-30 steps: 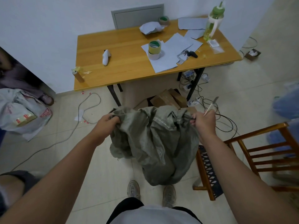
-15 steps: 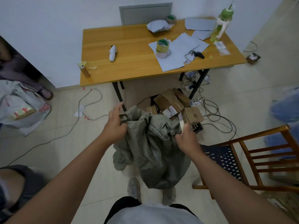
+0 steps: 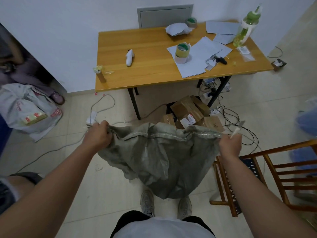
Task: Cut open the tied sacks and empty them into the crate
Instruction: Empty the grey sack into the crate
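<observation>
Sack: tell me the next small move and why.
Probably lower the sack and put it aside. It hangs limp and flat, stretched by its seamed edge between the left hand and the right hand, which also holds the knife. Boxes already lie heaped in the crate beyond it, so it looks emptied.

Wooden table (image 3: 137,69): tape rolls (image 3: 182,53), papers (image 3: 202,55), green bottle (image 3: 247,25).
</observation>
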`<state>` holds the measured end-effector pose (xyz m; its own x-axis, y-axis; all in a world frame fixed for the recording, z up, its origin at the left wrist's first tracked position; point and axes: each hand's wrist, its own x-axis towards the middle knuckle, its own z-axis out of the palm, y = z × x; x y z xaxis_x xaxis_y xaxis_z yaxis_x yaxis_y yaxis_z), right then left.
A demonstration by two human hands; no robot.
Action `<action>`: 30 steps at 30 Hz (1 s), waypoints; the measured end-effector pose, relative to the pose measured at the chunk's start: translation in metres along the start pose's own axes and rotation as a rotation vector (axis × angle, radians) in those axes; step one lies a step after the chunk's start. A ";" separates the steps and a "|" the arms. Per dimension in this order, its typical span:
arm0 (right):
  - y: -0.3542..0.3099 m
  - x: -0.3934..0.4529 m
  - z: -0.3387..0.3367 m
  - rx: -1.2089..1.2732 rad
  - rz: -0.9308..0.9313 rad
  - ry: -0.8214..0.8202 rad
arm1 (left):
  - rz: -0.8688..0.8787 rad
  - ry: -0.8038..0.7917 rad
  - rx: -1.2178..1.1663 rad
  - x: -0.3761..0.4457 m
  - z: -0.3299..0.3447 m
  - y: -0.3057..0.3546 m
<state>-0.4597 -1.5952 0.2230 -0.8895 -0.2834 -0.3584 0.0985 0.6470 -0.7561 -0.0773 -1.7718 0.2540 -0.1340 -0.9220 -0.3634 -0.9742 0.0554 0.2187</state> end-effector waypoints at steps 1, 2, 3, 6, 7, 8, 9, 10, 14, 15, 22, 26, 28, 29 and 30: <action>0.002 0.004 -0.002 0.036 0.044 0.039 | -0.013 0.076 0.123 0.004 -0.001 -0.008; 0.005 0.008 -0.005 0.050 0.071 0.076 | -0.048 0.112 0.227 0.008 -0.002 -0.019; 0.008 0.011 -0.010 0.032 0.084 0.108 | -0.088 0.125 0.317 0.011 -0.004 -0.030; 0.017 0.017 -0.026 -0.108 0.029 0.143 | -0.265 0.125 0.379 0.015 -0.009 -0.065; 0.019 0.015 -0.028 -0.114 -0.006 0.106 | -0.256 0.121 0.421 0.015 -0.009 -0.069; 0.020 0.011 -0.026 -0.093 -0.047 0.040 | -0.192 0.101 0.457 0.013 -0.006 -0.067; 0.019 0.004 -0.021 -0.076 -0.083 -0.043 | -0.102 0.076 0.491 0.012 -0.003 -0.058; 0.017 -0.005 -0.013 -0.074 -0.120 -0.129 | -0.008 0.020 0.479 0.011 0.002 -0.048; 0.011 -0.045 0.024 -0.268 -0.357 -0.423 | 0.142 -0.217 0.239 0.001 0.028 -0.005; 0.012 -0.053 0.030 -0.339 -0.422 -0.498 | 0.165 -0.205 0.226 -0.002 0.032 0.003; 0.021 -0.051 0.029 -1.128 -0.575 -0.962 | 0.054 0.034 0.179 -0.002 0.025 0.011; 0.039 -0.024 0.021 -1.417 -0.583 -0.817 | -0.266 0.078 -0.107 0.005 0.005 -0.020; 0.037 -0.015 0.024 -1.305 -0.502 -0.830 | -0.303 0.042 -0.168 0.005 0.000 -0.029; 0.030 -0.014 0.026 -1.233 -0.438 -0.866 | -0.283 0.008 -0.174 0.003 -0.001 -0.030; 0.020 -0.018 0.027 -1.136 -0.357 -0.915 | -0.259 -0.044 -0.166 0.000 -0.001 -0.028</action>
<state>-0.4296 -1.5965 0.1995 -0.1706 -0.5951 -0.7853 -0.8281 0.5185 -0.2130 -0.0496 -1.7738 0.2487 0.1040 -0.8794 -0.4646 -0.9345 -0.2463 0.2571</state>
